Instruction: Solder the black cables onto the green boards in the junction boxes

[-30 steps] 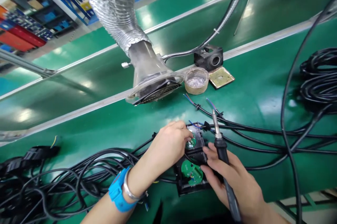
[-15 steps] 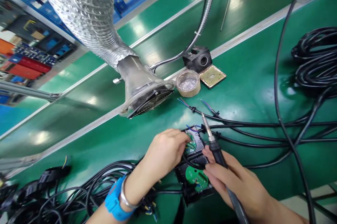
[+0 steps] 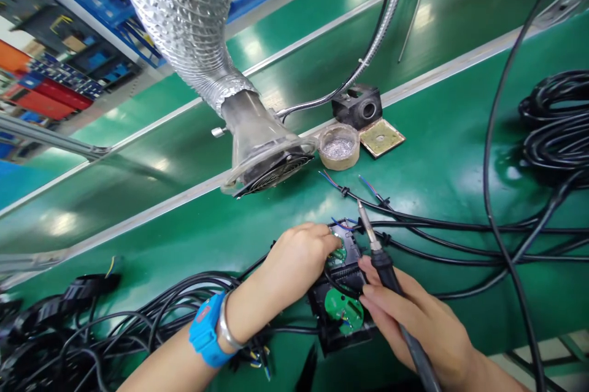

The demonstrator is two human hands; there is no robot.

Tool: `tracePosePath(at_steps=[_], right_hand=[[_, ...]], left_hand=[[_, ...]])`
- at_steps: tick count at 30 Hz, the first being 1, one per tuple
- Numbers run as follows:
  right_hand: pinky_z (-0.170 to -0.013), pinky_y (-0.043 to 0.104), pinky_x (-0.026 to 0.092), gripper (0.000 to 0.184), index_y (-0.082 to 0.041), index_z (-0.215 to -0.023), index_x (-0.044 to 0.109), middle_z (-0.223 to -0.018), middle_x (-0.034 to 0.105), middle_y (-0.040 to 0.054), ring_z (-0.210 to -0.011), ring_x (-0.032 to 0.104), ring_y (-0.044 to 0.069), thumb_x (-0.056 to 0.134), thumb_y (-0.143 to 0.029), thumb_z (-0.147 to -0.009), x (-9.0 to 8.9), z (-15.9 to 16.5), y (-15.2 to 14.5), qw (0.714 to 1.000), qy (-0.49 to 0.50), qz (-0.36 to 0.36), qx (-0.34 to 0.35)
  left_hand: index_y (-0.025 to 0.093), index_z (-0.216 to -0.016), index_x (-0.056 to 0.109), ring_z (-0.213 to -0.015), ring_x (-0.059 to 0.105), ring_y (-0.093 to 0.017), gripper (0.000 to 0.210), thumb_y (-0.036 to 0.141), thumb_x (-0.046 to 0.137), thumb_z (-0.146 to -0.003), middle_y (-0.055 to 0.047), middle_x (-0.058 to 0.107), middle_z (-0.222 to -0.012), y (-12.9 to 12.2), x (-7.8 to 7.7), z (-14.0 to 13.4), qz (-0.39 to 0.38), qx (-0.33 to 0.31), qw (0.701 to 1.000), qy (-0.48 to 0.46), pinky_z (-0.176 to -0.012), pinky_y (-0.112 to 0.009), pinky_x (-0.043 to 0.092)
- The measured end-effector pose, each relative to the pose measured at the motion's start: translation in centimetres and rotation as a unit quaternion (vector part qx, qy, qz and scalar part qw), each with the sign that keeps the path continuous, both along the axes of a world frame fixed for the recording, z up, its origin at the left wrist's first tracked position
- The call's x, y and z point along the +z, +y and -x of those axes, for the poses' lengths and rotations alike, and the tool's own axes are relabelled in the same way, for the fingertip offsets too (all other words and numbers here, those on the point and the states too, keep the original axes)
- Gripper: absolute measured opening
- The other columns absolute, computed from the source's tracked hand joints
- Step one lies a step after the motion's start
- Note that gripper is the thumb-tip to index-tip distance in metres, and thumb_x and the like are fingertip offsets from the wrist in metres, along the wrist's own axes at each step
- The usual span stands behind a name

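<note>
1. Head view, lower centre: the left hand point(image 3: 301, 257) touches the upper green board point(image 3: 339, 254) in its black case point(image 3: 353, 251); whether it pinches, I cannot tell.
2. Lower right: the right hand point(image 3: 421, 315) grasps a soldering iron point(image 3: 385, 270), tip raised.
3. Positioning the board seems in hand; next calls for steadiness, the tip clear of cables point(image 3: 460, 227).

Can't see all the upper green board point(image 3: 340, 254) under the left hand point(image 3: 299, 259), or silver hose point(image 3: 188, 18) past the top edge.

Circuit board point(image 3: 344, 307) in housing point(image 3: 327, 340) between cables point(image 3: 469, 224)
</note>
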State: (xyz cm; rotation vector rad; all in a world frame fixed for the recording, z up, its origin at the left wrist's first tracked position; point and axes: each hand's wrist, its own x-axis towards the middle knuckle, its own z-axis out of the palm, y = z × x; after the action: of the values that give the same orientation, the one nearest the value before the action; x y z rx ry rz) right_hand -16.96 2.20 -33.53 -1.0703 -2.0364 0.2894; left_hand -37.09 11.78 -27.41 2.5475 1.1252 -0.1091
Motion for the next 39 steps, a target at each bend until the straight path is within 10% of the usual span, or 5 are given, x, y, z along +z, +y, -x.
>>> tracePosePath(at_steps=[10, 39], right_hand=[[-0.066, 0.023, 0.055, 0.031, -0.019, -0.112, 0.066, -0.092, 0.063, 0.0073, -0.082, 0.065, 0.015, 0.057, -0.012, -0.083, 4.8, -2.8, -0.6, 0.999, -0.015, 0.024, -0.043], [-0.065, 0.024, 0.053, 0.021, -0.017, -0.092, 0.070, -0.084, 0.063, 0.0048, -0.075, 0.063, 0.013, 0.053, -0.010, -0.082, 4.8, -1.2, 2.6, 0.999, 0.016, 0.029, -0.010]], left_hand=[[0.020, -0.098, 0.069, -0.074, 0.061, -0.015, 0.020, 0.013, 0.053, -0.090, -0.001, 0.063, -0.087, 0.0, 0.4, 0.2, 0.001, -0.005, 1.000, 0.008, -0.062, -0.024, 0.045], [0.020, -0.092, 0.070, -0.074, 0.061, -0.015, 0.018, 0.011, 0.056, -0.086, -0.001, 0.063, -0.082, 1.0, 0.6, 0.1, 0.054, -0.008, 0.998, -0.012, -0.061, -0.024, 0.044]])
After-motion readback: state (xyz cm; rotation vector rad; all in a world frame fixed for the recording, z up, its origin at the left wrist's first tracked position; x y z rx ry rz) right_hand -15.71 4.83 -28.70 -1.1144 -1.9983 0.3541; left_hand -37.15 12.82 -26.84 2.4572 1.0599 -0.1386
